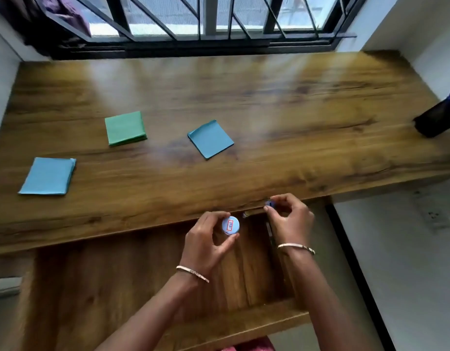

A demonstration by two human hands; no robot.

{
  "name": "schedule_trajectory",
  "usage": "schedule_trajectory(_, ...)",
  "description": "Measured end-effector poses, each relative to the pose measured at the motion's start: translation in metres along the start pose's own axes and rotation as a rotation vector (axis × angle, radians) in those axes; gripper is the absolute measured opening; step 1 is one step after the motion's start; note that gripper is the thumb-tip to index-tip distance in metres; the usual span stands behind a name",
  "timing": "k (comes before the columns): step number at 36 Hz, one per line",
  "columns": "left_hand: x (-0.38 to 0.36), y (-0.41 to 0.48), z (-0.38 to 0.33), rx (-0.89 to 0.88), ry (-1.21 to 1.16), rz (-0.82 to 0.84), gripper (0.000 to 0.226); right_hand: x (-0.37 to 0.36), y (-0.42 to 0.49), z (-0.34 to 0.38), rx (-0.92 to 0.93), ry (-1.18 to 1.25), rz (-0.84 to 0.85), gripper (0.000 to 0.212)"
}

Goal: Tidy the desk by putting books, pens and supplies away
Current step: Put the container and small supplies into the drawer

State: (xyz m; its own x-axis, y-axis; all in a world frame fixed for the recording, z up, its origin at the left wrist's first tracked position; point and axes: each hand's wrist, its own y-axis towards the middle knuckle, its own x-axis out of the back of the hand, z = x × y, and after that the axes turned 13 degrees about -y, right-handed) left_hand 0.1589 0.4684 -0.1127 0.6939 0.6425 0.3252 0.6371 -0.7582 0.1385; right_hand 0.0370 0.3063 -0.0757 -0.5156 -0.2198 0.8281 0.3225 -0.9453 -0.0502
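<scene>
My left hand (206, 239) grips a small round pale blue container (230, 225) with a red-framed label, held over the open wooden drawer (132, 269) below the desk's front edge. My right hand (287, 219) pinches a small blue item (269, 203) at the desk's front edge, above the drawer's right side. A pen-like item (245, 214) peeks out under the desk edge between my hands. Three paper pads lie on the wooden desk (244, 102): a green pad (124, 127), a teal pad (210, 139) and a light blue pad (48, 176).
A dark holder with blue items (439, 117) stands at the desk's right edge. A barred window (206, 19) runs along the back. White walls close both sides. Purple cloth (67, 13) hangs at the top left.
</scene>
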Motion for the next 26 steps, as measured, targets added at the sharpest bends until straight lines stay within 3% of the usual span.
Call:
schedule_trajectory(7, -0.023, -0.017, 0.029, 0.151, 0.128, 0.142, 0.04, -0.025, -0.061, -0.041, -0.032, -0.086, 0.131, 0.027)
schedule_trajectory(17, -0.043, -0.006, 0.045, 0.334, 0.218, 0.206, 0.043, -0.067, -0.039, -0.014, -0.013, -0.443, 0.105, 0.026)
schedule_trajectory(26, -0.057, 0.002, 0.048, 0.377, 0.244, 0.235, 0.045, -0.076, -0.03, -0.021, 0.019, -0.525, 0.119, 0.025)
